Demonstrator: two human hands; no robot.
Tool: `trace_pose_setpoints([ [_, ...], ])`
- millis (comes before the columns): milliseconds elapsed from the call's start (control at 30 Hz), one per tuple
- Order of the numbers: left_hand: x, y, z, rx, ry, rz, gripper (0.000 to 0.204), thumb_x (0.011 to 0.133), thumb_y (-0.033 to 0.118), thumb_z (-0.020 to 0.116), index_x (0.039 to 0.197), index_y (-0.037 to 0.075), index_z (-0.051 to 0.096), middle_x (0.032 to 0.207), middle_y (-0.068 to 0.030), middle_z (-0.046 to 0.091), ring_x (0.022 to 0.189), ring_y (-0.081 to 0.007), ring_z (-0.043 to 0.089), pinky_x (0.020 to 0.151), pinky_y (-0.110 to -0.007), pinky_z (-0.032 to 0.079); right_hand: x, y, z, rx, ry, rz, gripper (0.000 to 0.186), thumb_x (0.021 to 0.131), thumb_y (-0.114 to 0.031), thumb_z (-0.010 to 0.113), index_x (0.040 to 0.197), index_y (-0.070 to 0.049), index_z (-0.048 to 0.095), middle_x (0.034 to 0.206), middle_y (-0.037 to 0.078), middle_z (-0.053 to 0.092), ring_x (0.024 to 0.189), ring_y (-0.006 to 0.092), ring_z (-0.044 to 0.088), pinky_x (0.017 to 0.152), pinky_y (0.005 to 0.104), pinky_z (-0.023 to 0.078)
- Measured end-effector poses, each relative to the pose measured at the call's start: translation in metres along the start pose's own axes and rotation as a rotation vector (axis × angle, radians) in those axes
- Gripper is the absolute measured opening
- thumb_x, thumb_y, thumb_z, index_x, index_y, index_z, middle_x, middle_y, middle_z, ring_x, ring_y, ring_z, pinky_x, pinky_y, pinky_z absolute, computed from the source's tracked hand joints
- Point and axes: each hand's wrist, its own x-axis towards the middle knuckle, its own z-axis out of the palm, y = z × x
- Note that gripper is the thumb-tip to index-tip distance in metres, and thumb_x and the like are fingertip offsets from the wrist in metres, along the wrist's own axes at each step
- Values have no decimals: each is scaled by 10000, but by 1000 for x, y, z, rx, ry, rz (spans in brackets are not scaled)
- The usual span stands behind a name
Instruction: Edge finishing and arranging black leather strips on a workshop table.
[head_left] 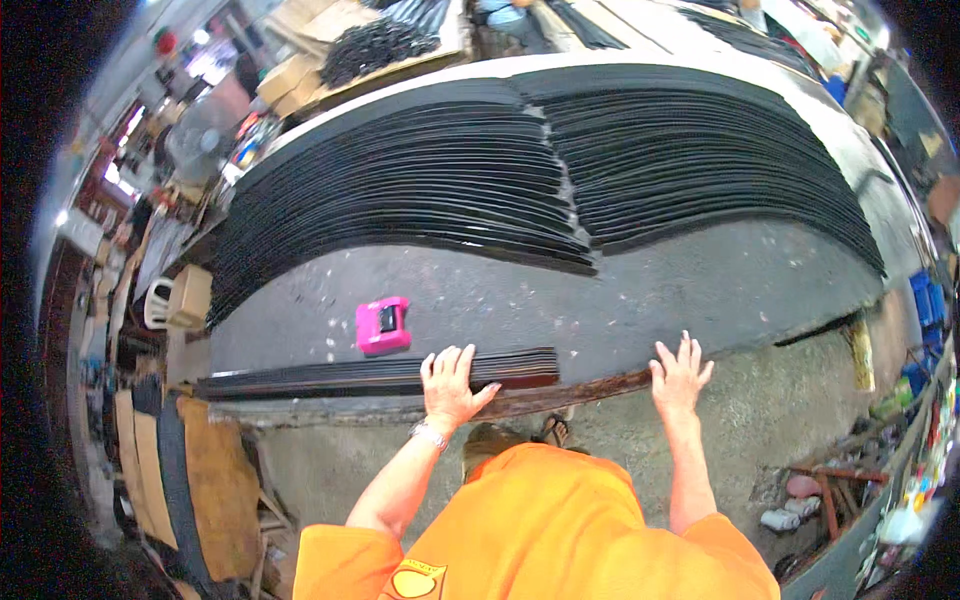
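A stack of long, thin black strips (310, 378) lies along the near edge of the dark grey table (690, 295). On its right part rests my left hand (452, 388), fingers stretched out and flat, thumb pointing right. My right hand (680, 378) is spread at the table's front edge, to the right of the stack's end, with nothing in it. Behind the stack stands a small bright pink object (372, 338) with a black part in its middle; its kind is unclear. Farther back, many black strips lie overlapped in a left group (400, 185) and a right group (700, 150).
A fan (198, 138) stands at the far left, and a cardboard box (190, 297) sits on a white chair beside the table. Brown sheets (215, 490) lean at lower left. Black coiled material (375, 55) is heaped beyond the table. Clutter with white bottles (782, 519) lies at lower right.
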Motion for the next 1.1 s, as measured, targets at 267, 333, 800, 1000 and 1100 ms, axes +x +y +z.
trace_pose_setpoints([
  [267,-11,-5,0,-3,-22,-28,806,743,606,717,1321,63,570,1237,-146,573,1229,-315,510,1096,-541,305,40,-20,30,69,78,-43,599,949,-375,607,1493,-170,466,1586,168,348,1448,378,325,1125,696,211],
  [333,-7,-3,-1,9,3,-23,802,728,601,735,1315,75,584,1228,-128,588,1219,-299,522,1088,-532,312,49,-18,34,71,99,-5,595,953,-378,601,1493,-168,466,1584,168,353,1446,379,326,1125,694,214],
  [800,-10,-7,-1,-51,6,-62,831,724,627,731,1341,90,582,1275,-135,599,1263,-298,520,1118,-513,313,62,-35,51,-277,83,37,530,1004,-433,516,1502,-259,456,1583,78,395,1452,326,350,1142,619,267],
  [1000,-12,-9,0,-63,-14,-64,819,763,660,681,1327,74,578,1271,-127,587,1257,-304,517,1111,-517,308,63,-21,71,-286,141,2,497,1033,-430,481,1507,-284,452,1600,52,370,1452,316,352,1115,631,308],
  [1100,-15,-7,1,-76,-33,-64,817,767,668,670,1324,77,581,1271,-128,586,1254,-302,519,1109,-518,310,61,-18,69,-322,117,12,489,1038,-427,476,1504,-281,451,1593,58,378,1450,314,355,1112,626,317],
])
